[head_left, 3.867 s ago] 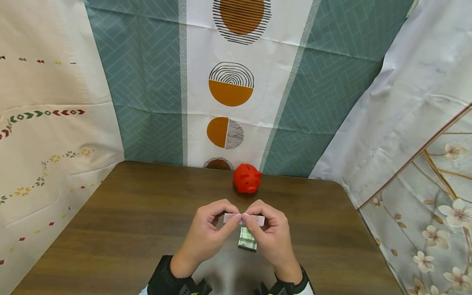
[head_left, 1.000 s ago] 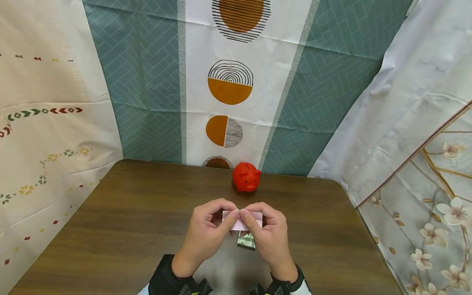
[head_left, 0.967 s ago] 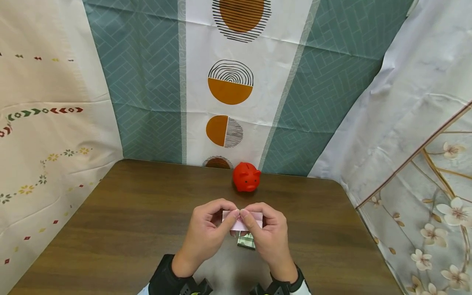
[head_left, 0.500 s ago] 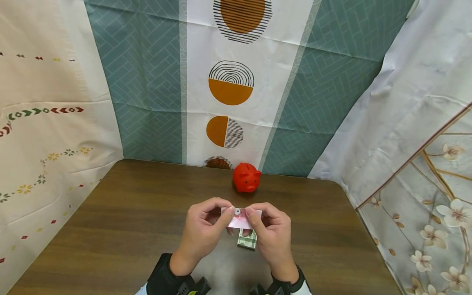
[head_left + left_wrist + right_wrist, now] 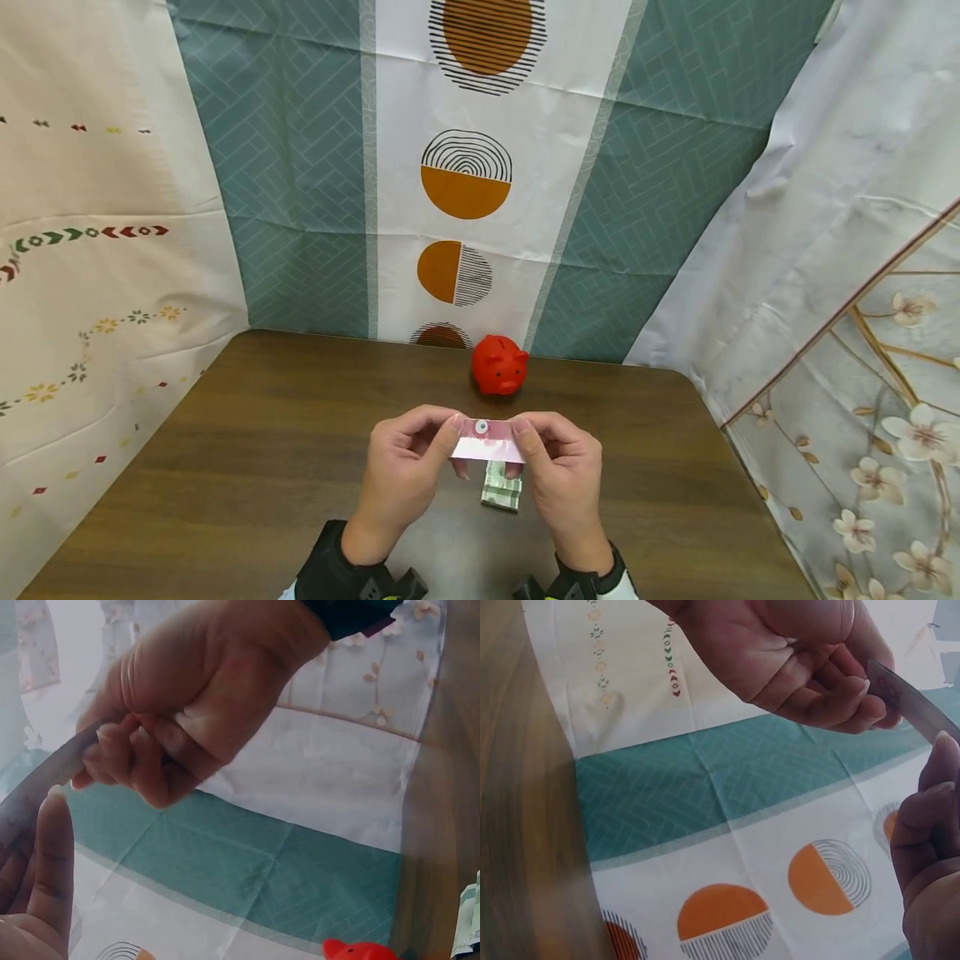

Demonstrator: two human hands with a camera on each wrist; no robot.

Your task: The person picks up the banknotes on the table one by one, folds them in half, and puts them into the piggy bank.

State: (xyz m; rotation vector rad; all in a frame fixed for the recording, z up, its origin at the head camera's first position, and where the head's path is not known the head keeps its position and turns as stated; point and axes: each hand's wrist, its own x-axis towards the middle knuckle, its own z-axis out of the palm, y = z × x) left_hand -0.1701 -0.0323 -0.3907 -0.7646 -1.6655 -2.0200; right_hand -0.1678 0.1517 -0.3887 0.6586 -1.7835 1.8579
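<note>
A folded pink banknote (image 5: 487, 443) stretches between my two hands above the table, with a small round white mark near its upper edge. My left hand (image 5: 405, 471) pinches its left end between thumb and fingers. At the other end, my right hand (image 5: 564, 471) grips it likewise. Both wrist views show the note (image 5: 911, 701) nearly edge-on, held by the left hand (image 5: 795, 664) and the right hand (image 5: 187, 697). Just below the note, a folded green banknote (image 5: 500, 490) lies on the table, its top partly hidden by the note and fingertips.
A red piggy bank (image 5: 498, 365) stands near the back edge of the brown wooden table (image 5: 300, 417), beyond my hands. Patterned cloths hang behind and on both sides, including a teal and white one (image 5: 300, 167).
My thumbs have moved apart from the note's middle to its ends, uncovering its pink face and the white mark. Earlier it was held more edge-on; now its face tilts toward the head view.
</note>
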